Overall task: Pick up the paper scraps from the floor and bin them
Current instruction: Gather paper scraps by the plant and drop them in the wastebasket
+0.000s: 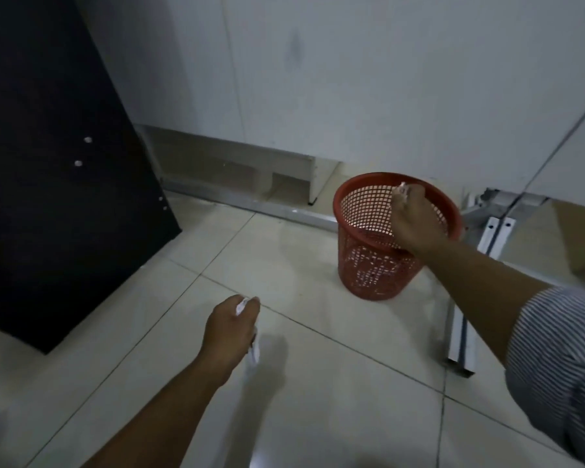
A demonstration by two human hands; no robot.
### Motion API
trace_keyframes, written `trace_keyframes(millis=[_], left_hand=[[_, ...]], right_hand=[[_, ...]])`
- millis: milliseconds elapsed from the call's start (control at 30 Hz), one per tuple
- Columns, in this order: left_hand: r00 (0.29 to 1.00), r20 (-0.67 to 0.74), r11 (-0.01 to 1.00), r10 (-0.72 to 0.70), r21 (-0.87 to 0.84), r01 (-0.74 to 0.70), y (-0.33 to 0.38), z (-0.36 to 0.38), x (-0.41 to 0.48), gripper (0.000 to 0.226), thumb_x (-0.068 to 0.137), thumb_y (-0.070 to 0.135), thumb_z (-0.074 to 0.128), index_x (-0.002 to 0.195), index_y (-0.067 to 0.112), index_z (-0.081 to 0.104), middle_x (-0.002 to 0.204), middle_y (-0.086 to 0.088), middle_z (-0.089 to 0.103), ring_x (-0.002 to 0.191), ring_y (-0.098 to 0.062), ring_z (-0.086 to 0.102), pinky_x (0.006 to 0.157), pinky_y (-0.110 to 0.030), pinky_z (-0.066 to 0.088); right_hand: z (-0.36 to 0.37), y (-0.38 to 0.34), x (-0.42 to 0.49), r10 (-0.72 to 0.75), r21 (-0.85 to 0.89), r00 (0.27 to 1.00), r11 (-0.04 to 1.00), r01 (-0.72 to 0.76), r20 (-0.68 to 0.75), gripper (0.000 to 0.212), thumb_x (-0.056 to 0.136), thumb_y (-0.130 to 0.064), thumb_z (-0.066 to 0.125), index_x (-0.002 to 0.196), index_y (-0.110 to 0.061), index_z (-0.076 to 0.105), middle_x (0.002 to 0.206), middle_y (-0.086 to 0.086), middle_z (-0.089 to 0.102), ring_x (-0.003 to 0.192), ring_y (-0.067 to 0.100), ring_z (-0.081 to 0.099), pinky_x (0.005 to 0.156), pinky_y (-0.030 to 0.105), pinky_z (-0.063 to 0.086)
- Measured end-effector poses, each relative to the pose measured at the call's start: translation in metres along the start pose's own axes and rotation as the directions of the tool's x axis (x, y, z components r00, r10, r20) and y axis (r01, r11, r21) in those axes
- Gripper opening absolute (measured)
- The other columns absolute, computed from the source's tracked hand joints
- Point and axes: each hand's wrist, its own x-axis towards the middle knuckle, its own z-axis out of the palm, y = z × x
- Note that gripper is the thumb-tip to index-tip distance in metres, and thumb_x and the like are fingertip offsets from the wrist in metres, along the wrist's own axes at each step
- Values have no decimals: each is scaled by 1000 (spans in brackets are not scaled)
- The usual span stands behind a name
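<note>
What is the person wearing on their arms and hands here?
Both hands, the left hand and the right hand, are bare: no gloves, rings or watch show. The left forearm is uncovered. The right arm has a striped shirt sleeve, thin dark lines on white, pushed up around the elbow.

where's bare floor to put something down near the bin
Bare tiles lie between the left hand and the bin, and left of the bin up to the dark panel. Right of the bin is crowded: metal rails lie there, and the right hand hangs over the rim.
</note>
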Motion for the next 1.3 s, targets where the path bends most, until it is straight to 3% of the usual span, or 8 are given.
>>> trace_keyframes(millis=[200,367,567,700,867,967,1167,1300], left_hand=[[999,5,997,-34,-73,34,37,16,24,29,93,15,52,65,8,47,42,2,49,31,-8,49,38,-17,38],[999,25,994,-45,-99,47,89,54,53,28,89,27,52,76,4,60,75,-19,61,67,-25,58,62,-33,48],[999,-20,980,28,-196,-31,180,107,69,28,94,36,44,81,17,61,86,-5,64,77,-20,61,79,-39,56],[999,0,979,46,-201,-46,220,130,77,61,95,59,26,114,12,59,111,-7,66,99,-27,64,93,-43,52],[954,292,995,-63,-49,81,217,147,78,103,73,86,6,145,20,39,148,-7,46,134,-32,44,112,-53,31],[923,383,999,-40,-18,50,210,143,70,84,91,71,6,139,15,47,125,-3,58,116,-20,52,98,-32,35],[944,323,998,63,-39,-53,182,124,84,63,98,57,28,116,7,62,119,-7,65,111,-22,60,100,-37,48],[951,283,992,127,-18,-127,169,103,80,38,100,38,43,111,8,63,109,-7,69,99,-18,66,82,-32,57]], right_hand=[[1,17,-11,-41,-466,946,863,196,323,33,96,-27,39,100,-5,64,100,11,66,90,31,62,84,46,53],[6,13,-18,-46,-490,952,849,197,302,30,94,-27,45,95,-9,69,88,9,68,81,28,66,76,45,59],[6,16,-12,-78,-511,941,823,246,329,29,93,-27,42,81,-11,62,74,1,58,77,25,65,69,43,59],[10,16,-11,-60,-483,947,849,215,315,30,96,-28,40,81,-13,62,76,3,62,77,25,64,67,40,58],[15,26,-3,1,-441,964,889,120,265,39,93,-40,33,78,-17,60,62,-5,53,59,15,54,47,25,36],[16,26,-3,-38,-470,961,867,169,274,36,92,-35,34,78,-15,61,64,-3,52,63,17,56,56,31,47],[13,22,-9,-95,-501,966,840,208,242,32,95,-31,39,80,-13,61,69,0,57,68,20,59,61,34,53],[14,19,-11,-180,-613,962,743,269,205,35,93,-33,48,110,-6,62,114,16,62,111,34,54,97,52,43]])
